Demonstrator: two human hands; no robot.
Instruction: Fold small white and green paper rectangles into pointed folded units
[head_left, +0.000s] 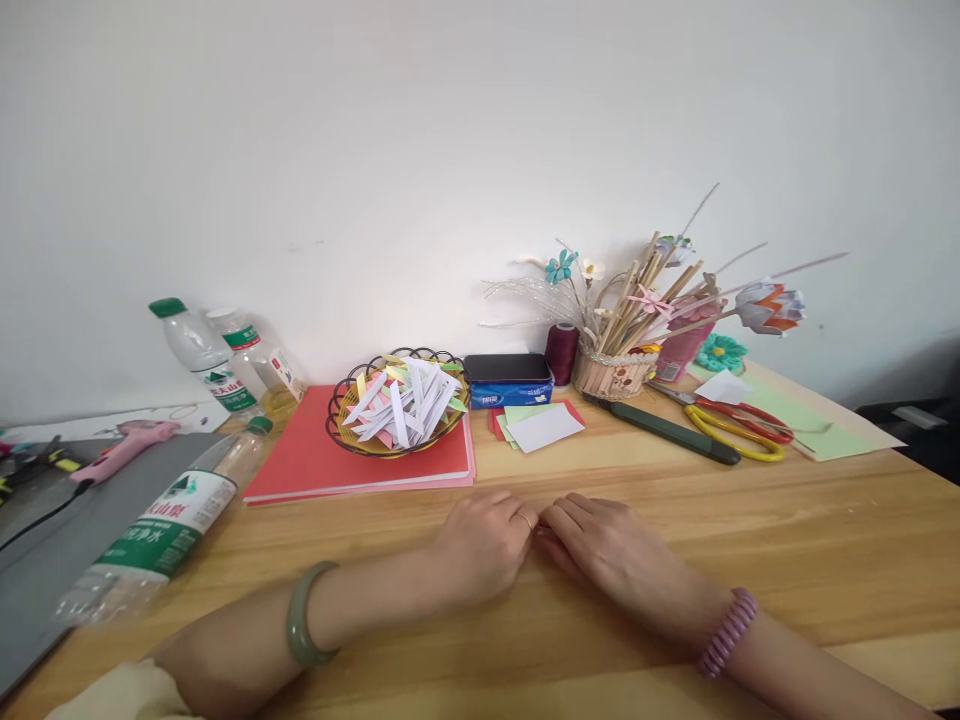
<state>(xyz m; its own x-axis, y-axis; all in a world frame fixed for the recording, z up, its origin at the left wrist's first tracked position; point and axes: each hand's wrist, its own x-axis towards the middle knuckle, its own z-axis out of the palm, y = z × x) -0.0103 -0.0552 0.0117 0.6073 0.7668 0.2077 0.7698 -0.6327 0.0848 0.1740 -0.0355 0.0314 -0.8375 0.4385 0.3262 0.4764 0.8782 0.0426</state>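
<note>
My left hand [487, 545] and my right hand [604, 545] meet above the wooden table [832, 560], their curled fingers touching near the middle. Both are closed, and whatever the fingertips may hold is hidden behind them. The left hand wears a ring, with a green bangle [306, 612] further up the arm; a purple coil band [729, 632] circles the right wrist. Just beyond the hands lie small paper cards [547, 428] in white, green and red. A wicker basket [334, 425] full of folded paper strips [411, 405] rests on red paper sheets [289, 460].
Plastic bottles [176, 515] and a pink glue gun [127, 450] are at left. Along the back stand a blue tissue pack [510, 392] under a phone [507, 367], a maroon thread spool [562, 355] and a holder of sticks [615, 372]. A green-handled tool [675, 430] and scissors [739, 425] lie at right.
</note>
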